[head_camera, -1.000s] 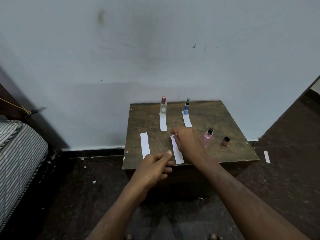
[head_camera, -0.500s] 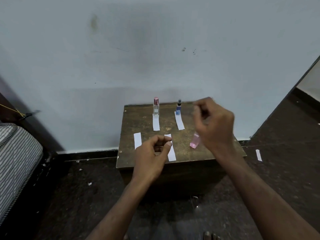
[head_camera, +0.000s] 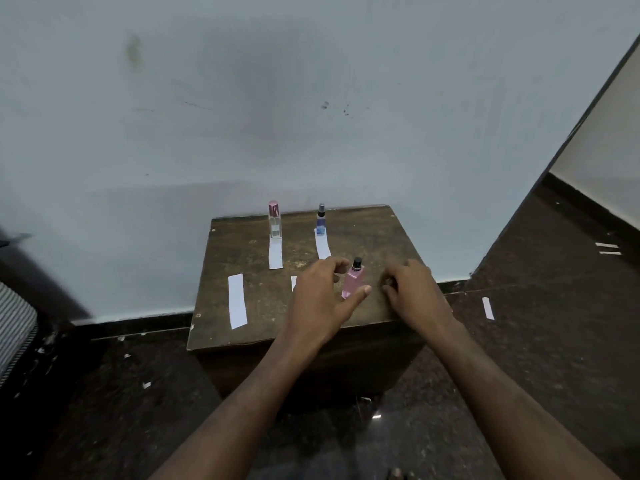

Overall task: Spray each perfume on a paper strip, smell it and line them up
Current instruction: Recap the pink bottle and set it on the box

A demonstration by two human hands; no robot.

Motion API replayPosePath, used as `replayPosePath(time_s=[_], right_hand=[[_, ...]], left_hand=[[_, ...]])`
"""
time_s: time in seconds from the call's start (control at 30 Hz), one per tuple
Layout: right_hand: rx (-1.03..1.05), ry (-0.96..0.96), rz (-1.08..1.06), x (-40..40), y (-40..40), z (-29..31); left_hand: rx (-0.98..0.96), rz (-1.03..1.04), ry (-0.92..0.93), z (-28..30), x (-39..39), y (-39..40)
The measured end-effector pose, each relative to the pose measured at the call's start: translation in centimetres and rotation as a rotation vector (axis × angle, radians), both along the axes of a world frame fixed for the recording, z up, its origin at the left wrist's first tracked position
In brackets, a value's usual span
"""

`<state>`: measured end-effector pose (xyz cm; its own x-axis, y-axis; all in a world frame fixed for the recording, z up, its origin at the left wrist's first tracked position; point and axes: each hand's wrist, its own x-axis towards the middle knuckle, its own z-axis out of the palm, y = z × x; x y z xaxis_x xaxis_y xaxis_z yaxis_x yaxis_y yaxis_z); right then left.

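A pink perfume bottle (head_camera: pixel 353 282) with a black sprayer stands uncapped near the front right of the small wooden table (head_camera: pixel 214 327). My left hand (head_camera: pixel 320 299) curls round it, thumb across its base and fingers behind it. Just right of the bottle, my right hand (head_camera: pixel 414 294) rests low on the table with its fingertips pinching a small dark cap (head_camera: pixel 390 281). A clear bottle with a pink cap (head_camera: pixel 275 220) and a blue bottle (head_camera: pixel 321 221) stand at the back, each with a paper strip (head_camera: pixel 275 254) (head_camera: pixel 323 247) in front. Another strip (head_camera: pixel 237 301) lies front left. One more strip (head_camera: pixel 293 281) is mostly hidden by my left hand.
The table stands against a pale wall, with dark stone floor around it. A loose strip (head_camera: pixel 488 308) lies on the floor to the right, with paper scraps scattered about. A striped mattress (head_camera: pixel 14 334) edges in at the far left.
My right hand came down from mid-air to the cap beside the pink bottle. My left hand moved right from the middle strip and closed round the bottle.
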<state>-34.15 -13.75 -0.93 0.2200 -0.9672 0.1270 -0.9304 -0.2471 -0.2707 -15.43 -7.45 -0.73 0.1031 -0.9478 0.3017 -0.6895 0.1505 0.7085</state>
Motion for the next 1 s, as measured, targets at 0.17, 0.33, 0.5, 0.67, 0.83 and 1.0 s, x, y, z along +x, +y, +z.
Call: replayPosePath(time_s=[0.17, 0.33, 0.5, 0.67, 0.83, 1.0], right_hand=[[0.015, -0.722, -0.144, 0.2, 0.0, 2.6], [0.319, -1.463, 0.013, 1.6, 0.5, 4.0], [0.107, -1.177, 0.058, 2.0, 0.7, 3.6], [-0.084, -0.946, 0.072, 2.1, 1.2, 3.6], [-0.131, -0.798, 0.116, 2.5, 1.4, 2.7], [-0.125, -0.722, 0.132, 2.6, 1.5, 2.0]], left_hand=[[0.009, 0.057, -0.014, -1.0, -0.8, -1.3], [0.012, 0.016, -0.008, -1.3, -0.5, -1.9], [0.006, -0.029, -0.011, -1.2, -0.3, -1.8], [0.003, -0.032, -0.008, -0.9, -0.4, -1.7], [-0.008, -0.035, -0.022, -1.0, -0.4, -1.6], [-0.012, -0.031, -0.029, -1.1, -0.2, -1.6]])
